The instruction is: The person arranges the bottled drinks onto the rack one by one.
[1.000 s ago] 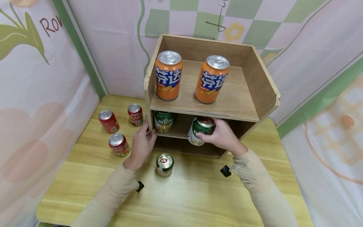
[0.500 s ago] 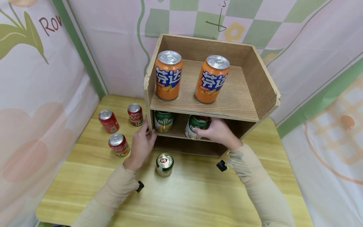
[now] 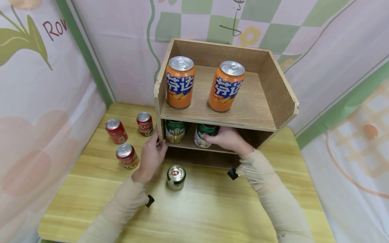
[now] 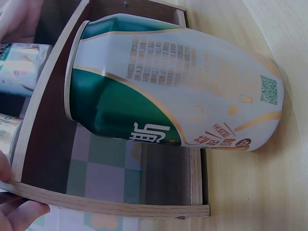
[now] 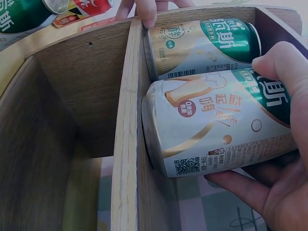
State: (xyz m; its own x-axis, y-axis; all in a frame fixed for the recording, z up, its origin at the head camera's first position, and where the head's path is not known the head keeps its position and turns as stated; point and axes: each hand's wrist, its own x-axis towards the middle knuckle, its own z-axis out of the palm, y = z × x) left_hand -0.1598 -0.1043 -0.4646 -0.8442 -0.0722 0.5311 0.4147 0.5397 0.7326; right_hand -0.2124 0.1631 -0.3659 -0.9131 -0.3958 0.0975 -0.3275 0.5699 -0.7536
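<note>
The right hand (image 3: 226,139) grips a green-and-white can (image 3: 200,136) near its upper part, thumb on the front and the other fingers round towards the back. That can stands over the middle shelf (image 3: 189,140) of the wooden unit (image 3: 249,98), to the right of a matching shelved can (image 3: 175,132) in the left corner. Whether its base lies fully flat on the board is hard to tell, since the hand and the top board hide part of it.

The left hand (image 3: 150,157) pinches the front edge of the left side panel (image 3: 158,109), thumb inside and fingers outside. That hold seems well chosen: it should steady the unit while the can is set in place.

To do this placing well, I would keep the can upright and its lid clear of the top board, let the whole base meet the shelf behind the front edge, and leave the shelved can unbumped. Loosening the thumb first, then drawing the hand straight out, should avoid tipping it. A gentle touch also suits the two orange cans (image 3: 180,87) standing on top. Another green can (image 3: 176,179) stands on the desk (image 3: 206,209) in front, with three red cans (image 3: 127,156) left of the unit.
</note>
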